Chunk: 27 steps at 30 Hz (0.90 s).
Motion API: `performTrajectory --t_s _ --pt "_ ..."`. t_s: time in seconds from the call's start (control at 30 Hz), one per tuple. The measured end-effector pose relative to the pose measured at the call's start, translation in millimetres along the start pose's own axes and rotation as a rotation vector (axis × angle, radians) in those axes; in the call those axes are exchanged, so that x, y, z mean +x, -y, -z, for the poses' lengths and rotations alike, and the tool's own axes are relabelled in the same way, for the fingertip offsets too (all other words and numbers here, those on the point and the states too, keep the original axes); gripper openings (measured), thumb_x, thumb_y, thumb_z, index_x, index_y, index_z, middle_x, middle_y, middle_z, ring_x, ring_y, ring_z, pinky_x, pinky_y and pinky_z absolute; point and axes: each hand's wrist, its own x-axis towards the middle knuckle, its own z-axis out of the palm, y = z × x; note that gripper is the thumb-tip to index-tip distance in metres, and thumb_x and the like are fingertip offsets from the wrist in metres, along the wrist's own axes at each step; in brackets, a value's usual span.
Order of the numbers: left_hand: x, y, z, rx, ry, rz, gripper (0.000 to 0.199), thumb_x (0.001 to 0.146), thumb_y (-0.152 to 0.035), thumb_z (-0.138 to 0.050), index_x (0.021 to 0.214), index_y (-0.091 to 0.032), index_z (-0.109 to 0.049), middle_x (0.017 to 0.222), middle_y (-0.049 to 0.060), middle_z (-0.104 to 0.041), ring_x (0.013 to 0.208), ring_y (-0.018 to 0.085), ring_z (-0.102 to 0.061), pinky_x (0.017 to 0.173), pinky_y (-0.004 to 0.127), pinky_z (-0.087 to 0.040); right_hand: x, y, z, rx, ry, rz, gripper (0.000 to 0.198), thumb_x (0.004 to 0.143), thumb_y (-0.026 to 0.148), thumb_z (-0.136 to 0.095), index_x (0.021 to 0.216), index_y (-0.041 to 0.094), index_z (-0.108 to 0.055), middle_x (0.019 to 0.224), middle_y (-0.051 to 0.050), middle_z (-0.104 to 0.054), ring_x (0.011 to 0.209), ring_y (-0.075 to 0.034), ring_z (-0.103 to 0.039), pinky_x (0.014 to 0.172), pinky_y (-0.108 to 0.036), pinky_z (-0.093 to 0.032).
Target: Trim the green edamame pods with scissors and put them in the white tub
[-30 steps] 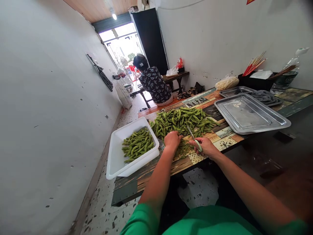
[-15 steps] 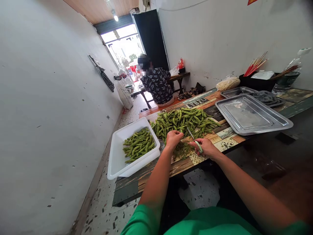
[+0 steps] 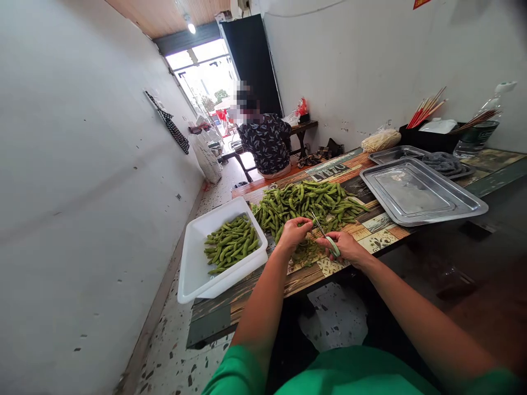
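My left hand (image 3: pixel 294 232) is pinched shut at the near edge of a heap of green edamame pods (image 3: pixel 304 200). The tip of one pod (image 3: pixel 314 222) shows at its fingertips; the fingers cover most of it. In my right hand (image 3: pixel 346 247) are scissors (image 3: pixel 332 247) with pale green handles, their blades pointing up and left, close to the left fingertips. Small green trimmings (image 3: pixel 307 253) lie on the table beneath both hands. A white plastic tub (image 3: pixel 193 263) with more pods (image 3: pixel 233 244) in it stands left of my left hand.
Right of the heap, a metal tray (image 3: pixel 424 192) lies on the patterned table (image 3: pixel 263 285). Behind it are another tray with a grey cloth (image 3: pixel 442 162), a black box (image 3: pixel 415 137) of sticks and a bottle (image 3: pixel 475 137). A person (image 3: pixel 265 142) sits at a farther table.
The left hand has shifted slightly, and a pod tip now shows between it and the scissor blades. The camera view has moved a little. The tub and heap stay put.
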Motion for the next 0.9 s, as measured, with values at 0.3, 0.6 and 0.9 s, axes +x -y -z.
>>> performTrajectory --t_s 0.3,0.6,0.9 --pt "-3.1 -5.8 -0.5 -0.108 0.075 0.037 0.029 0.065 -0.031 -0.075 0.082 -0.013 -0.061 0.05 -0.007 -0.041 0.037 0.002 -0.024 0.039 0.02 -0.012 -5.3 5.4 -0.3 0.03 0.009 0.011 0.045 0.063 0.055 -0.076 0.079 0.017 -0.06 0.054 0.003 -0.056 0.043 -0.009 -0.052 0.03 -0.017 -0.031" --pt "-3.8 -5.3 -1.7 -0.093 0.094 0.058 0.032 0.062 -0.035 -0.078 0.075 -0.014 -0.058 0.049 -0.007 -0.043 0.037 0.001 -0.025 0.04 0.021 -0.011 -4.1 0.5 -0.1 0.027 0.002 0.059 0.043 0.064 0.056 -0.074 0.068 0.018 -0.056 0.051 0.004 -0.054 0.04 -0.009 -0.049 0.031 -0.018 -0.029" --pt "8.2 0.7 9.2 -0.395 0.088 0.099 0.039 0.059 -0.035 -0.083 0.072 -0.014 -0.053 0.052 -0.009 -0.037 0.039 0.0 -0.023 0.038 0.016 -0.011 -2.7 -3.0 -2.6 0.031 -0.028 0.072 0.042 0.063 0.055 -0.074 0.072 0.018 -0.057 0.05 0.004 -0.054 0.039 -0.008 -0.049 0.033 -0.017 -0.03"
